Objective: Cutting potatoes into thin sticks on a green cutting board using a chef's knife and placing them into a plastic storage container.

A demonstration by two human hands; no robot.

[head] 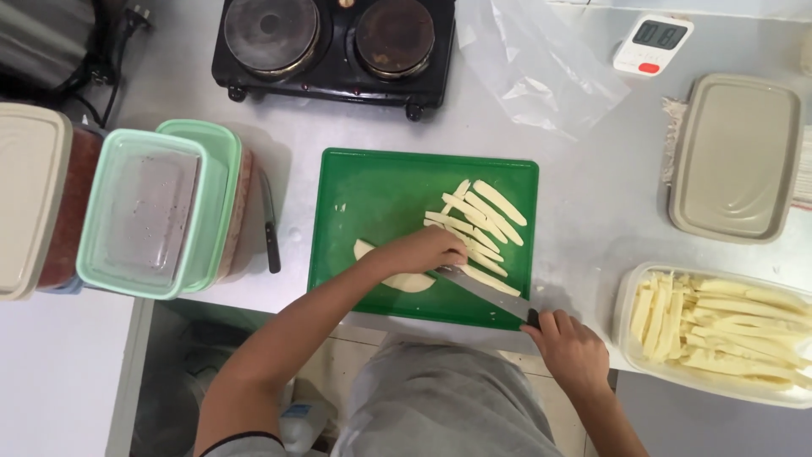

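A grey steel counter point(584, 203) fills the view, and a green board point(372, 203) lies in the middle of it near the front edge. Behind the board stands a black two-plate stove point(334, 51); behind and to the right of the board lie a clear plastic bag point(541, 68) and a small white timer point(651, 42). Left of the board, lidded tubs point(152, 211) are stacked, with a dark-handled knife lying between them and the board. Right of the board sits a beige lidded box point(734, 156), and in front of that an open tub of cut strips point(719, 330). On the board, the left hand point(419, 251) presses down on a pale potato slab point(397, 279) near the front edge, fingers curled over it. The right hand point(571, 347), just off the board's front right corner, is closed around the handle of a knife point(486, 292) whose blade reaches in to the slab beside the left fingertips. Cut sticks point(482, 224) lie on the board just behind the hand.
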